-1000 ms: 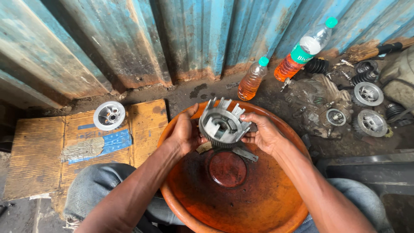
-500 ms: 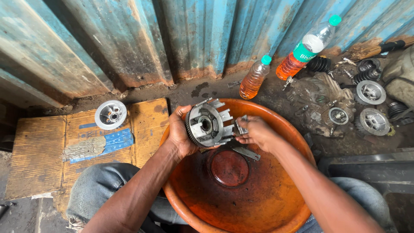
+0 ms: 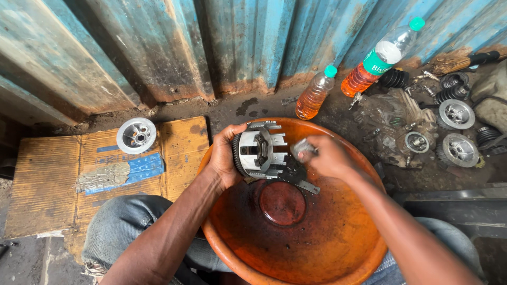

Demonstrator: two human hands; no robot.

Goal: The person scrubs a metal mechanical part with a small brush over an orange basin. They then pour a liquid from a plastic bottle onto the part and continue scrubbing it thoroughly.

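- Head view: the left hand (image 3: 224,158) comes up from the lower left of the frame, forearm angled toward the centre, its grip closed around the rim of a metal clutch basket (image 3: 259,151).
- The clutch basket sits just above centre of the frame, tipped on its side over the far rim of an orange basin (image 3: 317,243), slotted fingers pointing right.
- The right hand (image 3: 327,157) enters from the lower right, wrist bent, its grip closed on a small pale object (image 3: 302,146) pressed against the basket's open side; what that object is cannot be told.
- A dark toothed plate (image 3: 296,177) juts out below the basket, between the two hands.
- The basin rests between the person's knees in blue jeans (image 3: 121,232), its inside stained dark and oily.
- At left, a flattened cardboard sheet (image 3: 58,179) lies on the floor with a round silver hub (image 3: 136,135) on it.
- Two plastic bottles of orange liquid (image 3: 316,94) (image 3: 377,60) lean by the blue corrugated wall (image 3: 211,42).
- More clutch parts (image 3: 457,113) lie at upper right.
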